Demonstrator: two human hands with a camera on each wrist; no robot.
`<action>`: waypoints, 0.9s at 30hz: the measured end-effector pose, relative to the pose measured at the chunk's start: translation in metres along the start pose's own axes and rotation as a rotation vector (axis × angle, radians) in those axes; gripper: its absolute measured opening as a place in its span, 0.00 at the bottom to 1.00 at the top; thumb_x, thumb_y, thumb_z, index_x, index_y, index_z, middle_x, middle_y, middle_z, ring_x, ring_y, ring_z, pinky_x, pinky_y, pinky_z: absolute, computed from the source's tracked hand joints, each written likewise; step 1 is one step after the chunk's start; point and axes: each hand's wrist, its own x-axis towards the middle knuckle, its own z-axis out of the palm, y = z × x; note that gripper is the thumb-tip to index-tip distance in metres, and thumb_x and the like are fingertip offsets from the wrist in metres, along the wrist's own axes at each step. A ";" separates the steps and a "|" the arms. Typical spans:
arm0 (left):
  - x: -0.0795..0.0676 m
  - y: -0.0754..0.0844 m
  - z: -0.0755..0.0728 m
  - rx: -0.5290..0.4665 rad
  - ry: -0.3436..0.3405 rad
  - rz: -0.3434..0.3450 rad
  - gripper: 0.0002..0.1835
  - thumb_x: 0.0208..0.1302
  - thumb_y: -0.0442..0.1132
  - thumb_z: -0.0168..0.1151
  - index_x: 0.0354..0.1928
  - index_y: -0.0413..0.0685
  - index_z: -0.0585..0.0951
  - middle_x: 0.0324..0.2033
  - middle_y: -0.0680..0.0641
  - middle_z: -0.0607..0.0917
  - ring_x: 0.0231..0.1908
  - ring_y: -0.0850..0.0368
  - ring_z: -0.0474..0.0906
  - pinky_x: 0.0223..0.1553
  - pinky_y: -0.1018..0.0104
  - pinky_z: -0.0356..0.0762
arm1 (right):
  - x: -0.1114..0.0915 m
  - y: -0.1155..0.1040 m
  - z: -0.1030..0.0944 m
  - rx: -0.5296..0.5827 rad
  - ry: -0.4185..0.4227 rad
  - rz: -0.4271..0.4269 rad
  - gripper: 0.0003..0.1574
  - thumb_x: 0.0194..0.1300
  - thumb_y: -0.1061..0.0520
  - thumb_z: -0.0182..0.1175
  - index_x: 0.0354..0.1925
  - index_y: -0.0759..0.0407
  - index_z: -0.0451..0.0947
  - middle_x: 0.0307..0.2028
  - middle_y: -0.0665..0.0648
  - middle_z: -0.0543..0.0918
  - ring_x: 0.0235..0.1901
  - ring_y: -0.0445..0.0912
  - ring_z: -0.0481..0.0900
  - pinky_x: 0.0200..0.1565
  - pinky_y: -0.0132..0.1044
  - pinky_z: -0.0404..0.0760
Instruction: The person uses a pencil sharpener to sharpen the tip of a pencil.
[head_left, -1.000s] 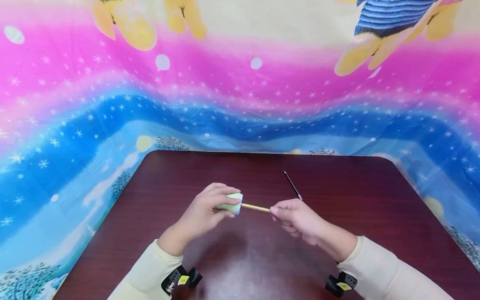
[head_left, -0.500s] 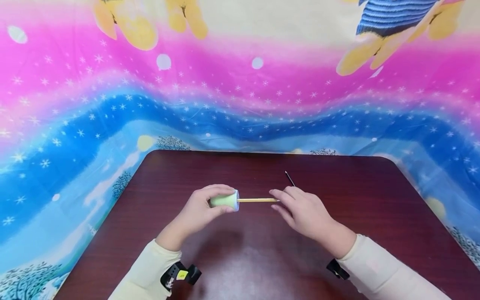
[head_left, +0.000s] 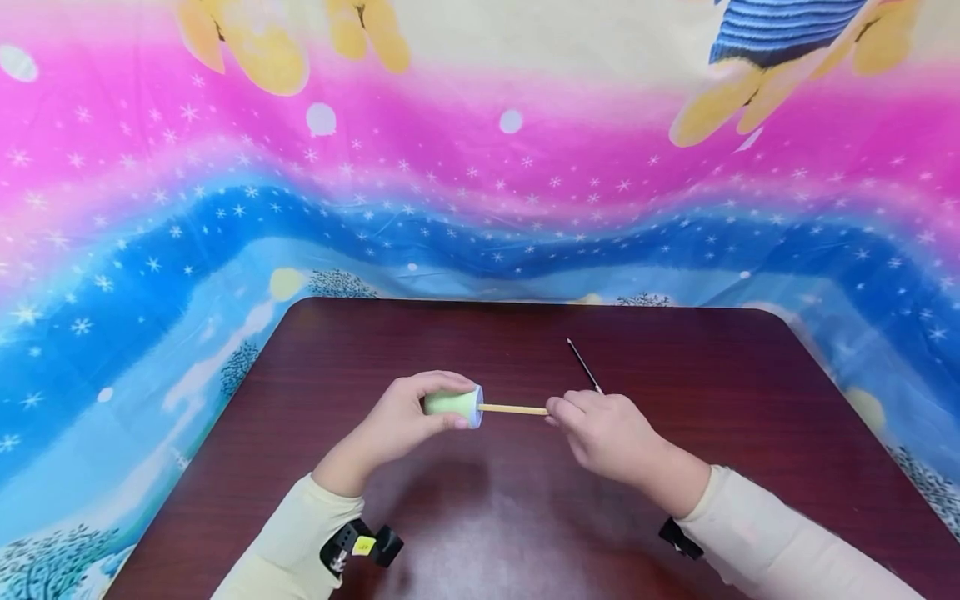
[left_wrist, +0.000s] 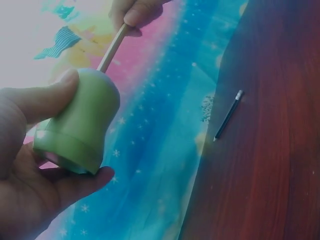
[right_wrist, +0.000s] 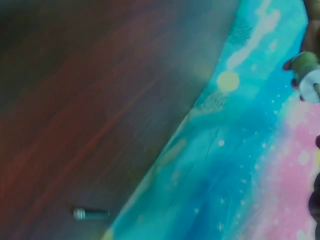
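Observation:
My left hand (head_left: 397, 421) holds a green pencil sharpener (left_wrist: 87, 117) on its side above the table, thumb on one side and fingers on the other. From the sharpener's pale end (head_left: 477, 407) sticks a yellow pencil (head_left: 513, 409), its tip hidden inside. The fingers of my right hand (head_left: 618, 433) pinch the pencil's other end, back of the hand upward. Only the sharpener and parts of fingers show at the edge of the right wrist view.
A black pencil (head_left: 584, 365) with a pale end lies on the dark red table (head_left: 420, 342), just beyond my right hand. Behind the table hangs a colourful printed cloth (head_left: 450, 225).
My right hand has rolled from a palm-inward pinch to knuckles up, loosening its fingers midway and gripping the pencil again. The left hand turned the sharpener slightly and keeps holding it.

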 end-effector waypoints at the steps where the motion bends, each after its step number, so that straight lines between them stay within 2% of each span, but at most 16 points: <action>1: 0.000 0.000 0.000 0.009 -0.001 0.027 0.20 0.52 0.32 0.73 0.50 0.44 0.84 0.50 0.45 0.83 0.47 0.50 0.78 0.44 0.65 0.79 | 0.000 -0.002 -0.001 0.053 -0.022 0.038 0.23 0.78 0.51 0.39 0.33 0.58 0.76 0.22 0.49 0.76 0.19 0.43 0.74 0.19 0.34 0.72; 5: 0.000 0.002 0.001 0.082 0.028 0.147 0.21 0.49 0.32 0.75 0.49 0.42 0.85 0.49 0.44 0.84 0.50 0.49 0.78 0.47 0.65 0.79 | 0.003 -0.008 -0.010 0.306 -0.161 0.258 0.11 0.71 0.56 0.55 0.32 0.57 0.78 0.23 0.46 0.80 0.19 0.35 0.72 0.24 0.31 0.74; 8: 0.000 0.004 0.001 0.150 0.066 0.242 0.21 0.46 0.31 0.76 0.47 0.42 0.86 0.49 0.46 0.85 0.51 0.50 0.78 0.47 0.65 0.79 | 0.007 -0.008 -0.017 0.542 -0.301 0.474 0.03 0.64 0.62 0.61 0.32 0.57 0.80 0.23 0.43 0.77 0.22 0.32 0.67 0.26 0.29 0.71; 11: 0.000 0.005 0.001 0.238 0.087 0.374 0.21 0.44 0.30 0.77 0.45 0.42 0.86 0.48 0.46 0.85 0.51 0.51 0.78 0.47 0.64 0.80 | 0.012 -0.003 -0.020 1.028 -0.477 0.776 0.10 0.69 0.60 0.55 0.30 0.62 0.77 0.18 0.43 0.68 0.17 0.34 0.60 0.17 0.30 0.61; 13: 0.000 0.006 0.000 0.289 0.099 0.458 0.21 0.42 0.30 0.78 0.44 0.42 0.87 0.48 0.45 0.85 0.50 0.51 0.77 0.47 0.62 0.80 | 0.013 0.001 -0.021 1.325 -0.565 0.985 0.14 0.72 0.59 0.51 0.29 0.63 0.74 0.15 0.44 0.61 0.14 0.36 0.54 0.16 0.30 0.51; 15: -0.001 0.007 0.000 0.321 0.102 0.502 0.21 0.42 0.30 0.78 0.43 0.42 0.87 0.47 0.45 0.85 0.50 0.50 0.77 0.47 0.60 0.80 | 0.014 0.004 -0.020 1.482 -0.625 1.125 0.15 0.72 0.59 0.49 0.29 0.66 0.72 0.14 0.46 0.56 0.13 0.38 0.49 0.16 0.30 0.45; 17: -0.002 0.007 0.001 0.313 0.098 0.464 0.20 0.43 0.31 0.78 0.43 0.43 0.87 0.48 0.45 0.85 0.50 0.50 0.77 0.46 0.61 0.80 | 0.014 0.005 -0.018 1.419 -0.650 1.103 0.15 0.73 0.58 0.48 0.31 0.66 0.74 0.14 0.46 0.57 0.13 0.38 0.50 0.16 0.30 0.47; 19: -0.004 0.006 0.001 0.269 0.091 0.364 0.21 0.44 0.31 0.77 0.45 0.43 0.86 0.48 0.46 0.85 0.51 0.50 0.77 0.46 0.61 0.80 | 0.014 0.004 -0.016 1.188 -0.627 0.972 0.15 0.73 0.55 0.50 0.38 0.64 0.77 0.16 0.45 0.63 0.15 0.38 0.56 0.18 0.31 0.55; 21: -0.005 0.003 0.001 0.213 0.085 0.238 0.21 0.47 0.32 0.76 0.47 0.45 0.86 0.49 0.47 0.84 0.52 0.51 0.77 0.47 0.62 0.80 | 0.012 0.002 -0.014 0.842 -0.547 0.737 0.17 0.73 0.50 0.51 0.44 0.62 0.79 0.21 0.46 0.73 0.19 0.38 0.65 0.21 0.33 0.66; 23: -0.006 0.002 0.000 0.140 0.081 0.123 0.21 0.49 0.33 0.75 0.48 0.46 0.85 0.50 0.49 0.84 0.52 0.52 0.78 0.47 0.62 0.79 | 0.010 0.000 -0.012 0.440 -0.418 0.437 0.20 0.75 0.46 0.48 0.48 0.57 0.80 0.26 0.47 0.77 0.23 0.39 0.71 0.25 0.34 0.72; 25: -0.006 0.000 -0.001 0.077 0.069 0.042 0.21 0.50 0.34 0.75 0.49 0.48 0.85 0.50 0.49 0.84 0.50 0.52 0.78 0.46 0.62 0.79 | 0.007 0.000 -0.008 0.116 -0.241 0.177 0.21 0.76 0.47 0.45 0.49 0.56 0.79 0.28 0.49 0.77 0.23 0.42 0.72 0.22 0.34 0.72; 27: -0.005 0.000 -0.002 0.033 0.042 -0.006 0.20 0.52 0.35 0.74 0.49 0.49 0.85 0.50 0.49 0.83 0.48 0.52 0.78 0.44 0.62 0.78 | 0.004 0.000 -0.004 -0.087 -0.096 -0.015 0.21 0.78 0.53 0.39 0.46 0.58 0.79 0.24 0.52 0.72 0.21 0.45 0.68 0.16 0.34 0.66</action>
